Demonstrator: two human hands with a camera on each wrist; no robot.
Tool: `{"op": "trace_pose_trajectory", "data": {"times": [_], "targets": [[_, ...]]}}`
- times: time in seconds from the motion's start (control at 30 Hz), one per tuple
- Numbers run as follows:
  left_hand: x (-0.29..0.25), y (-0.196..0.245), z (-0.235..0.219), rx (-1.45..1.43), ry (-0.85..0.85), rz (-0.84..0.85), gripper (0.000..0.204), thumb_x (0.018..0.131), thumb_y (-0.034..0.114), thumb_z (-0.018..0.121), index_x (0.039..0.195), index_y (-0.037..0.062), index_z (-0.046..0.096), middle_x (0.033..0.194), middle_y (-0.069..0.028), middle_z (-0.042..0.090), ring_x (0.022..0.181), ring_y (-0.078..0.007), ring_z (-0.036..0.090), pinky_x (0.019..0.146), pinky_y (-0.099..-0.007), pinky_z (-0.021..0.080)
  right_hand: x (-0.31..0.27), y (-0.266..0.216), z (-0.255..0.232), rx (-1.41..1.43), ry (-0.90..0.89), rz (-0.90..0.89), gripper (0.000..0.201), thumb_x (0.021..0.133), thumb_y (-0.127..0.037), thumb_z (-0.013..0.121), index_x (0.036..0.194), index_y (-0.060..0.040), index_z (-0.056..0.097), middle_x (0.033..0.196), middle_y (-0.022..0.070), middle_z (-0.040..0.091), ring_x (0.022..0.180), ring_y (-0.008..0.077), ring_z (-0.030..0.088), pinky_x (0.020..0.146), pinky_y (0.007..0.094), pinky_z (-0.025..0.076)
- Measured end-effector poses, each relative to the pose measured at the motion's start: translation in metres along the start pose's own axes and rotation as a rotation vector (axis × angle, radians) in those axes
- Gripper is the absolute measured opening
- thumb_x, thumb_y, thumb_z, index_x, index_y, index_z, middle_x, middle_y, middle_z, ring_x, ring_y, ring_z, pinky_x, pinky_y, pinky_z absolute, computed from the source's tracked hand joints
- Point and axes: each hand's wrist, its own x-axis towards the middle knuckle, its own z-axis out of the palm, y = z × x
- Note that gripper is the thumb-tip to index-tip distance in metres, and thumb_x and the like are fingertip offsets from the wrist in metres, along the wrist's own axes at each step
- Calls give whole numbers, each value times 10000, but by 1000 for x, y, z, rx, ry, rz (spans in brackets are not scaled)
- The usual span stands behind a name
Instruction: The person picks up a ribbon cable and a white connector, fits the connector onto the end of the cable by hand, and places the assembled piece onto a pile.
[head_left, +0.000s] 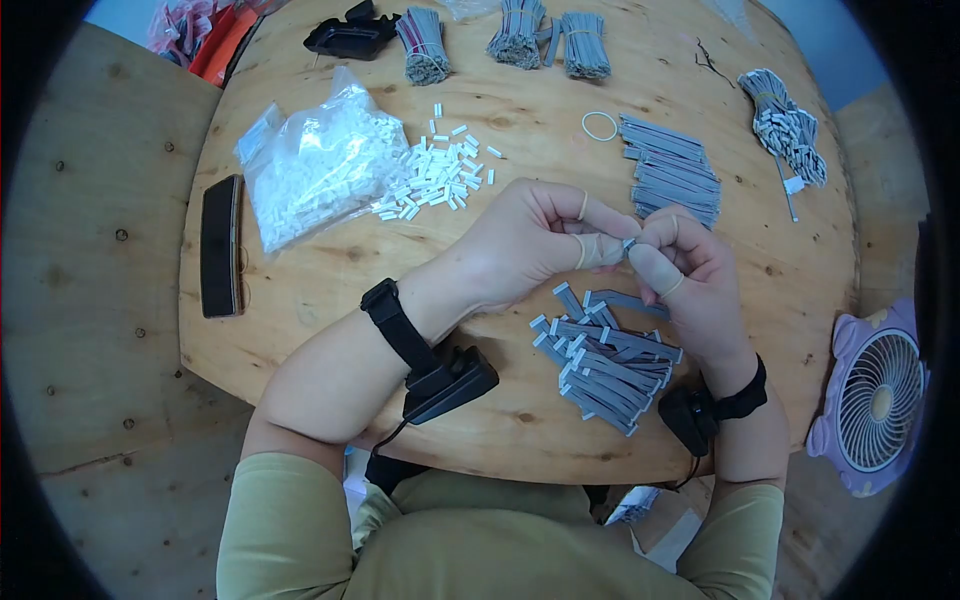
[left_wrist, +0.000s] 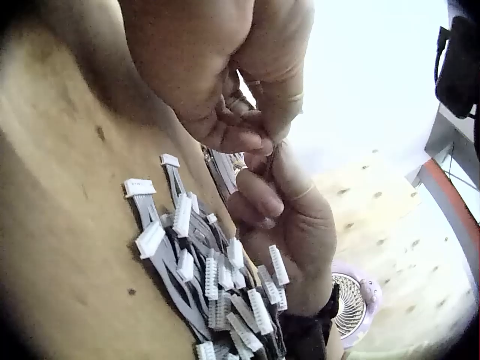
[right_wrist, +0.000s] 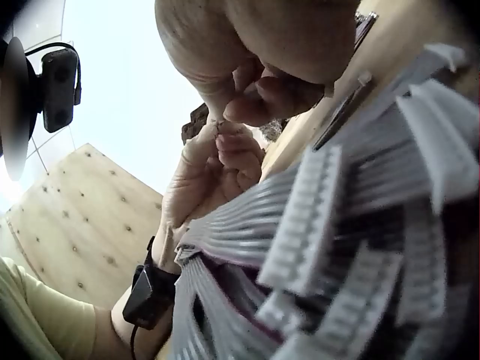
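Over the table, the left hand (head_left: 545, 235) and the right hand (head_left: 700, 270) meet fingertip to fingertip. Between them they pinch a small grey-and-white piece (head_left: 628, 247), mostly covered by thumbs and forefingers; I cannot tell its kind. Pale finger cots cover some of the fingertips. Below the hands lies a loose pile of short grey ribbon cables (head_left: 615, 365) with white connectors (left_wrist: 150, 238) on their ends. One ribbon cable (head_left: 625, 300) runs under the right hand. In the right wrist view, cables and connectors (right_wrist: 304, 221) fill the foreground.
A clear bag of white connector housings (head_left: 325, 165) stands left, loose housings (head_left: 445, 170) beside it. Neat ribbon cables (head_left: 675, 170) lie beyond the right hand. Bundles (head_left: 520, 35), a black tray (head_left: 350, 35), a phone (head_left: 220, 245) and coiled cable (head_left: 785, 120) lie around; a fan (head_left: 875, 400) is right.
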Motion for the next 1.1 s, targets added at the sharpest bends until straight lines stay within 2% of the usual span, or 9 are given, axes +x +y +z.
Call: {"op": "trace_pose_trajectory", "data": {"times": [0.27, 0.37, 0.47, 0.57, 0.67, 0.77, 0.87, 0.97, 1.1], "targets": [[-3, 3, 3, 290, 49, 44, 104, 768, 70, 620, 838, -2, 594, 768, -13, 599, 688, -47, 544, 619, -178, 455, -1, -2, 1, -87, -16, 39, 63, 796, -60, 565, 769, -39, 512, 749, -21, 443, 524, 18, 448, 465, 147, 374], [-4, -4, 5, 475, 80, 59, 111, 774, 105, 623, 804, 8, 579, 720, 6, 577, 630, -38, 516, 557, -170, 435, -2, -18, 6, -58, -35, 302, 58, 787, -43, 564, 795, -30, 508, 751, -6, 448, 571, 40, 460, 501, 172, 393], [-6, -7, 8, 617, 109, 81, 99, 771, 96, 613, 778, 2, 583, 664, -5, 571, 592, -38, 508, 513, -188, 428, -3, 3, -5, -487, -7, -97, 74, 771, -21, 561, 823, -16, 509, 750, 18, 454, 632, 71, 463, 538, 208, 402], [-7, 0, 9, 903, 153, 120, 99, 738, 86, 613, 721, -6, 578, 604, -39, 562, 545, -64, 514, 486, -224, 429, -1, -6, -11, -548, 126, -174, 91, 755, -4, 558, 836, -4, 516, 751, 31, 452, 672, 92, 454, 574, 228, 399], [-8, -1, 9, 1020, 109, 169, 117, 703, 87, 609, 663, -11, 558, 560, -70, 543, 502, -104, 501, 475, -258, 414, 5, -13, -17, -699, 241, -196, 73, 751, -8, 564, 810, 0, 523, 743, 46, 461, 643, 108, 461, 577, 223, 397], [-7, 1, 7, 1176, -49, 225, 145, 694, 105, 622, 644, -7, 544, 562, -86, 544, 475, -137, 477, 464, -273, 394, 9, -10, -23, -836, 283, -192, 91, 724, -15, 585, 794, -2, 528, 731, 74, 484, 654, 167, 481, 599, 260, 406], [-8, 9, 7, 1220, -87, 124, 195, 710, 141, 634, 631, -5, 533, 549, -66, 529, 488, -111, 460, 464, -264, 373, 10, -6, -29, -1024, 186, -242, 130, 688, -29, 611, 793, -11, 536, 730, 101, 504, 705, 238, 486, 639, 316, 409], [-9, 17, 5, 951, 111, 61, 207, 740, 164, 632, 649, -4, 551, 551, -30, 524, 523, -73, 460, 478, -240, 374, 10, -5, -29, -1067, 173, -272, 150, 661, -36, 624, 780, -20, 534, 730, 103, 509, 754, 269, 476, 668, 348, 397], [-5, 32, -16, 977, 410, 215, 163, 764, 144, 608, 716, -8, 578, 576, -16, 537, 543, -66, 466, 497, -228, 383, 11, -7, -30, -1081, 163, -238, 149, 656, -35, 627, 757, -22, 518, 718, 101, 501, 754, 268, 468, 670, 347, 389]]}}
